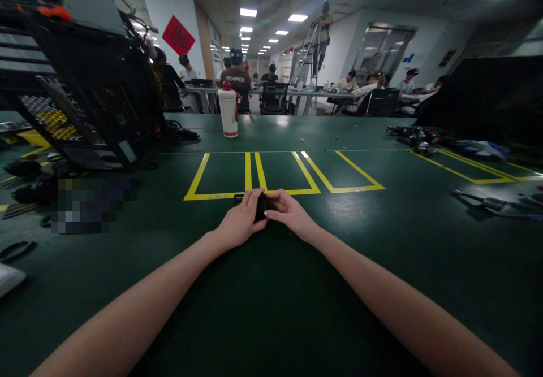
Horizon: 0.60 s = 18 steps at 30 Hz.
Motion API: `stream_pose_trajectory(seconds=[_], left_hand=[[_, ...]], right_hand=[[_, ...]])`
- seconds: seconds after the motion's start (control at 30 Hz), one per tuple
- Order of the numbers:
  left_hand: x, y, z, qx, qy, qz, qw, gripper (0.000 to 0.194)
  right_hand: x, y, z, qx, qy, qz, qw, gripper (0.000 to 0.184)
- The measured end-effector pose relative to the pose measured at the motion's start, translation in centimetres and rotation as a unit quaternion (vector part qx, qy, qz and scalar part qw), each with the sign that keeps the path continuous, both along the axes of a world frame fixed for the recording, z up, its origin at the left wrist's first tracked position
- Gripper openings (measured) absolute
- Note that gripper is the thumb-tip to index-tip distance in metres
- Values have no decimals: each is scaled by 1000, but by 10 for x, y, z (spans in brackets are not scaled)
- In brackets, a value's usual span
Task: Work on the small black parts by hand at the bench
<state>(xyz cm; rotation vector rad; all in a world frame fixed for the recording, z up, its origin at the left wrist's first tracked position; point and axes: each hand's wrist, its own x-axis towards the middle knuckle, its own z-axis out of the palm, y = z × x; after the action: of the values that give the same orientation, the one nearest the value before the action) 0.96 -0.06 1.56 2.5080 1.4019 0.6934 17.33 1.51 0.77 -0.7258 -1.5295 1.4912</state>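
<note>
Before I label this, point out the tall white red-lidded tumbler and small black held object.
Tall white tumbler (229,116): head view, its body.
Small black held object (261,209): head view, exposed middle.

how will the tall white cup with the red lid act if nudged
The tall white cup may tip if pushed high, standing tall on a narrower base. Its even wall suggests stiffness, and its round body could roll once toppled.
</note>
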Motion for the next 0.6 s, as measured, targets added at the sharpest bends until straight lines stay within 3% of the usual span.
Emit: stream_pose_trajectory(seconds=[0.3,0.47,0.6], left_hand=[[1,0,1,0,-6,-3,1000,57],[0,0,1,0,-5,-1,1000,58],[-1,0,-1,6,-1,-2,1000,58]], right_hand=[[-4,0,-1,30,-21,-54,998,23],[-3,4,-4,17,-41,-53,998,36],[-2,6,-6,5,-34,-26,999,31]])
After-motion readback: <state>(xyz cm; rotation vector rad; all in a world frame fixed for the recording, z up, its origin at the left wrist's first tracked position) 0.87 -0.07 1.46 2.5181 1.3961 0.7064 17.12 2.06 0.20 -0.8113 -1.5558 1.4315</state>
